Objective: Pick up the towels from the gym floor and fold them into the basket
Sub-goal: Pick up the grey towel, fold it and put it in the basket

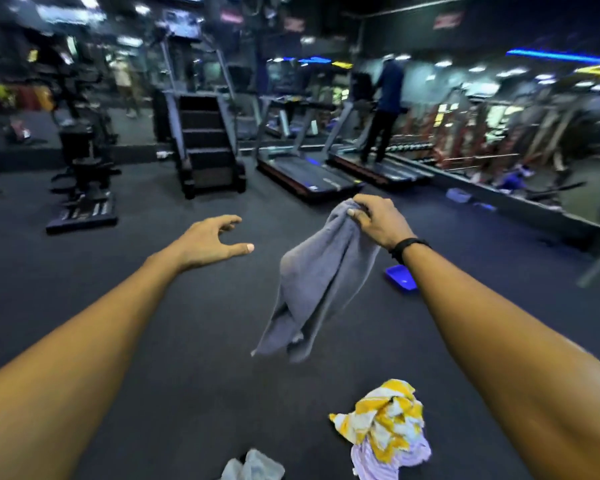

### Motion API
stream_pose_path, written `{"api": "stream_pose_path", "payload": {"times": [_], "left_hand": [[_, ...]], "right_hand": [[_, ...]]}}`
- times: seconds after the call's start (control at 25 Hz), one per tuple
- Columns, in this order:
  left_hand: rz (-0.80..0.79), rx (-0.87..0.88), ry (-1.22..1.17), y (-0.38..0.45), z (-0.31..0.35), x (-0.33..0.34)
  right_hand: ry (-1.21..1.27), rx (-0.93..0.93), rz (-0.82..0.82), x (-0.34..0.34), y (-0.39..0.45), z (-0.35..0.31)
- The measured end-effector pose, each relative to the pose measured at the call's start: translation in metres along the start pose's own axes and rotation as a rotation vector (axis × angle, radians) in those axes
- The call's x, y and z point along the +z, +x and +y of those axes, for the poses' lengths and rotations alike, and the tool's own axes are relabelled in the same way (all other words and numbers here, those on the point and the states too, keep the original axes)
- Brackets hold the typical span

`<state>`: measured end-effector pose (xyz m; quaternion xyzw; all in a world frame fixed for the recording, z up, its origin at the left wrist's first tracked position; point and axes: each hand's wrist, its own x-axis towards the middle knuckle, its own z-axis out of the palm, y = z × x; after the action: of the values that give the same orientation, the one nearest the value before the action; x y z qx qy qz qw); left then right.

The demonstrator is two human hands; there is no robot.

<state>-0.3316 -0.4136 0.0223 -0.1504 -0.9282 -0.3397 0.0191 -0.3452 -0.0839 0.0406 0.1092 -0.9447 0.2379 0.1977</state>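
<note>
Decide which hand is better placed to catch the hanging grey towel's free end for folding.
Left. The left hand is open and empty beside the grey cloth towel, while the right hand already pinches its top.

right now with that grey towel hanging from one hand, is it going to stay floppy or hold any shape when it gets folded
Probably very floppy: the grey towel hangs in loose folds from the right hand, pinched at one corner. It seems light, since one bunched grip carries it. It likely needs the open left hand at another corner to spread flat.
</note>
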Motion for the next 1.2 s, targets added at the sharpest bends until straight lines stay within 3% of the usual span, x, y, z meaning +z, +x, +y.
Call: {"api": "stream_pose_path", "payload": {"times": [0.24, 0.48, 0.84, 1.2], "left_hand": [[-0.178, 0.261, -0.046, 0.034, 0.122, 0.073], [-0.378, 0.532, -0.106, 0.013, 0.276, 0.183], [-0.624, 0.783, -0.190, -0.111, 0.484, 0.318], [-0.789, 0.982, -0.172, -0.240, 0.634, 0.443]], "right_hand": [[-0.157, 0.276, 0.025, -0.133, -0.117, 0.073], [-0.323, 0.552, 0.108, -0.255, -0.285, 0.112], [-0.454, 0.900, 0.319, -0.415, -0.545, 0.130], [-0.497, 1.095, 0.439, -0.492, -0.745, 0.131]]}}
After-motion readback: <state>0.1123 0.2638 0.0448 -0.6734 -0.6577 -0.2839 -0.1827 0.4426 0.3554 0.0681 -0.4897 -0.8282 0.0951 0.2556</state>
